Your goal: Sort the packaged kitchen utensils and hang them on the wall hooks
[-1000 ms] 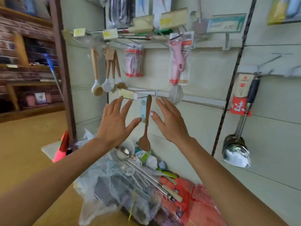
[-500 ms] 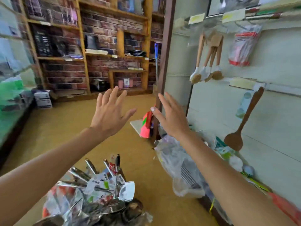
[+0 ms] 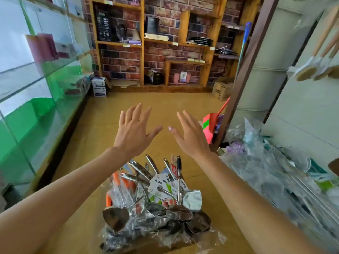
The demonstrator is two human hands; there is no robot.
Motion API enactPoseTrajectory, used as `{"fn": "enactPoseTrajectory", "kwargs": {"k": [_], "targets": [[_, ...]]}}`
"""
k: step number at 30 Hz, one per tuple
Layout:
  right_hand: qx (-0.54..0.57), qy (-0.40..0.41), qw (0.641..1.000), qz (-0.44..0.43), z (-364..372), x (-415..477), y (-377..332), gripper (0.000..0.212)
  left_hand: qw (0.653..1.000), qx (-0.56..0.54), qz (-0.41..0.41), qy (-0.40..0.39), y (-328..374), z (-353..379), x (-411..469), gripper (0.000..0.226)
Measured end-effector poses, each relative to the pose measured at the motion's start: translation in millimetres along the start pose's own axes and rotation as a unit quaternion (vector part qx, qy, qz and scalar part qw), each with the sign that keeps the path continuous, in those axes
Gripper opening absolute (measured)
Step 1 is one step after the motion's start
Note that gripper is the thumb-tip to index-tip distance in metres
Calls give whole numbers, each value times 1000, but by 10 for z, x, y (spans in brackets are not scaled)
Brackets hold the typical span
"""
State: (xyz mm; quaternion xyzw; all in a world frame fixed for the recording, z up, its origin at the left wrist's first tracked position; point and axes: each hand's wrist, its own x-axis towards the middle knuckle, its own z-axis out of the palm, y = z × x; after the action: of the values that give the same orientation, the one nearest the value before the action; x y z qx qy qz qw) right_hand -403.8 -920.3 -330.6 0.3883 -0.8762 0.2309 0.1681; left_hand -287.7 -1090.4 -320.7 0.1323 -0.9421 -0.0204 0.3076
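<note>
Turning further from the wall [image 3: 302, 116] since a moment ago, we now have the pile of packaged utensils [image 3: 156, 195] just below our wrists, and our left hand [image 3: 134, 131] and right hand [image 3: 190, 136] hover above it spread wide and empty, likely ready to pick one.

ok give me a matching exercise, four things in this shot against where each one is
1 steel utensil bundle
2 glass display case
3 wooden-handled brushes
4 brown cardboard box

a hanging, far right
b along the left side
c bottom centre, nearest the camera
d on the floor at the far end

Pairs: 1-c, 2-b, 3-a, 4-d
</note>
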Motion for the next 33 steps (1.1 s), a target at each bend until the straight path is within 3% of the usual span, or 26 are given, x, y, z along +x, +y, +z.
{"fn": "enactPoseTrajectory", "kwargs": {"k": [10, 15, 21, 27, 33], "targets": [[7, -77, 997, 11, 1104, -281, -13, 71, 997, -34, -35, -68, -339, 766, -602, 70], [19, -130, 990, 40, 1537, -448, 117, 72, 975, -50, -96, -196, -447, 1131, -838, 30], [23, -160, 985, 55, 1864, -534, 240, 69, 948, -50, -155, -273, -536, 1501, -1115, 32], [27, -179, 980, 78, 2015, -575, 417, 69, 939, -59, -166, -296, -514, 1649, -1208, 37], [28, -141, 964, 223, 2009, -655, 767, 58, 932, -94, -154, -314, -328, 1681, -1171, 41]]}}
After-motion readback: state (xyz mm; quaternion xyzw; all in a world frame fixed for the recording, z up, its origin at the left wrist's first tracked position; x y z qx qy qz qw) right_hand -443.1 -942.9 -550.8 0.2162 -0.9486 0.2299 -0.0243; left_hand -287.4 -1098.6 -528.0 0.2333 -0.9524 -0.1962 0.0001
